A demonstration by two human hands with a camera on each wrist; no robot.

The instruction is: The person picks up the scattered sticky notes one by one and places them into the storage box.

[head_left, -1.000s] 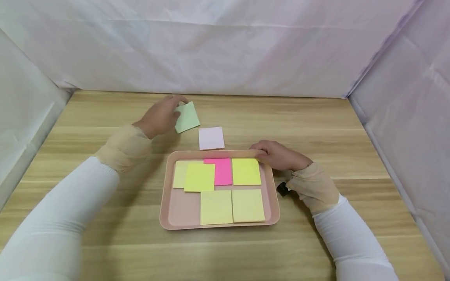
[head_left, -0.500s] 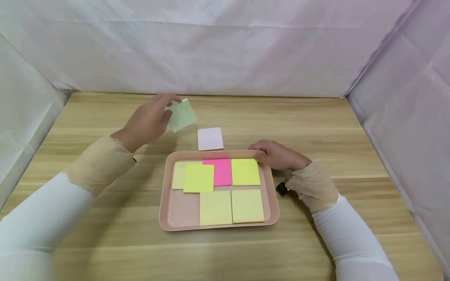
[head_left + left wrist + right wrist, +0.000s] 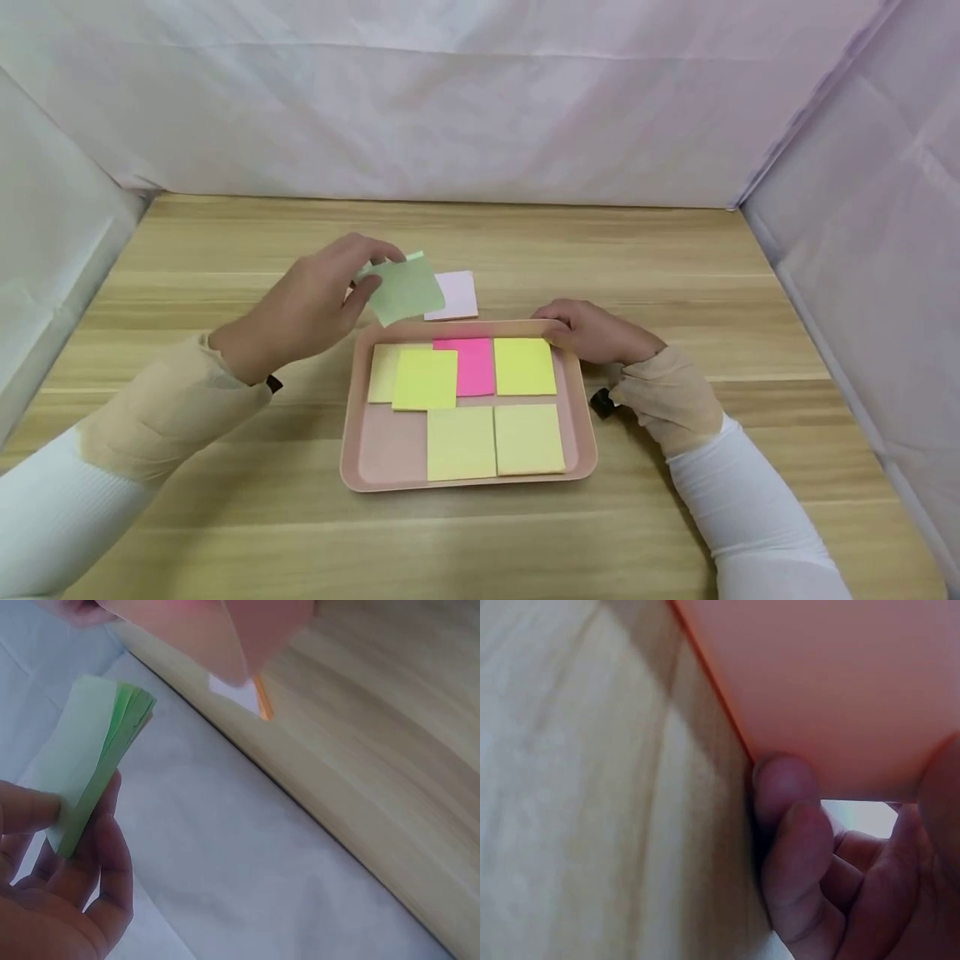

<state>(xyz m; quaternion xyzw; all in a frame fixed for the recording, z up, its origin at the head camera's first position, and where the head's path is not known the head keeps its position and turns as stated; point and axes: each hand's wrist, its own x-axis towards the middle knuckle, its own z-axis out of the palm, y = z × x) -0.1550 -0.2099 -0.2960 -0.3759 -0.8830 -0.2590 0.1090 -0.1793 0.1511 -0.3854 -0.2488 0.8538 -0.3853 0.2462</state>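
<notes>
My left hand [image 3: 303, 302] pinches a pale green sticky note pad [image 3: 408, 292] between thumb and fingers, in the air just beyond the tray's far left corner. Its sheets fan apart at the free end of the pad [image 3: 82, 750] in the left wrist view. A pink tray [image 3: 392, 450] lies on the table, and my right hand [image 3: 596, 332] grips its far right corner, thumb over the rim. Fingers [image 3: 799, 847] curl under the tray wall [image 3: 840, 690] in the right wrist view. Inside lie a magenta pad [image 3: 475, 367] and several yellow ones, including a bright pad [image 3: 425, 380] overlapping its neighbours.
A lilac sticky note pad [image 3: 459, 296] lies on the wooden table [image 3: 480, 546] just behind the tray, partly covered by the green pad. A white cloth backdrop [image 3: 465, 125] closes off the back and both sides. A small black piece [image 3: 602, 403] sits by the right wrist.
My left hand has lifted the green pad off the table, drawn it slightly left, then brought it nearer and right toward the tray. The right hand and tray stay put.
</notes>
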